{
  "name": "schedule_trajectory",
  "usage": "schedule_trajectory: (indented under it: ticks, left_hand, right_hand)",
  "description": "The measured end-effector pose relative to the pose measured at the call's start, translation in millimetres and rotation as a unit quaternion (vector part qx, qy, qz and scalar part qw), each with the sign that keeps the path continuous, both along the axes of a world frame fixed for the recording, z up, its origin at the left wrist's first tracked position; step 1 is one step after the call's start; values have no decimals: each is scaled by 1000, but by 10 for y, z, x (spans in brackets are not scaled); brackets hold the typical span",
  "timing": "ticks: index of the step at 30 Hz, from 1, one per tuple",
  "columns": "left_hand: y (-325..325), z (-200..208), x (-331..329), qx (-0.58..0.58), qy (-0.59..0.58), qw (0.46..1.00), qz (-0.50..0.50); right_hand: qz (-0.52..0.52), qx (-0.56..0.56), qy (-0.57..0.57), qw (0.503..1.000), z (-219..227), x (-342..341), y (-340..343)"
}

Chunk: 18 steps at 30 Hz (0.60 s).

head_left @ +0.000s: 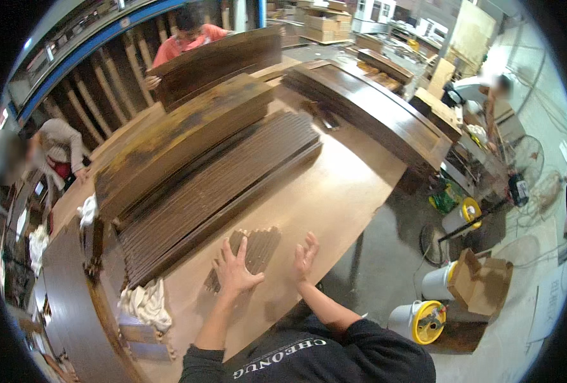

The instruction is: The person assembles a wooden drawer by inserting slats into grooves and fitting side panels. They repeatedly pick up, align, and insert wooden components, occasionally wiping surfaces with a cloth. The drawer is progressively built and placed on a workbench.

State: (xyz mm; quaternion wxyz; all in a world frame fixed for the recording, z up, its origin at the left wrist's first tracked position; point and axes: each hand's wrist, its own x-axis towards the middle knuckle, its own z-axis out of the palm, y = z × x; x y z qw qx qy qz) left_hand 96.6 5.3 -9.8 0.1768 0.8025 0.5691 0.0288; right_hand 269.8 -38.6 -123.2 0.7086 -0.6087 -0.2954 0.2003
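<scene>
A small bundle of short dark brown wooden strips point(262, 250) lies side by side on the pale worktable in front of me. My left hand point(234, 273) is spread over the bundle's left part, fingers apart; whether it presses on the strips or hovers I cannot tell. To the right of the bundle, apart from it, my right hand point(306, 256) is raised with its fingers loosely extended and nothing in it. Beyond the bundle rests a wide stack of long brown wooden strips point(220, 185), laid parallel.
Thick dark boards point(188, 137) lie behind the long strips, and a panelled wooden piece point(373, 105) stands on the right. A white cloth point(146, 305) lies at the left. Buckets point(417, 321) stand on the floor at right. One person point(191, 41) handles a board across the table; others are nearby.
</scene>
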Motion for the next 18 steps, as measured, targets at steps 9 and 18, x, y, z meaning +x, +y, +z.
schedule_trajectory:
  ticks: [9,18]
  left_hand:
    - [686,184,2735,-48,-9,999,-1]
    - [1354,-669,3316,-199,-270,937,-93]
  right_hand:
    - [17,-73,-24,997,282,1695,-2]
    - [135,-71,-41,987,249,3539,1082]
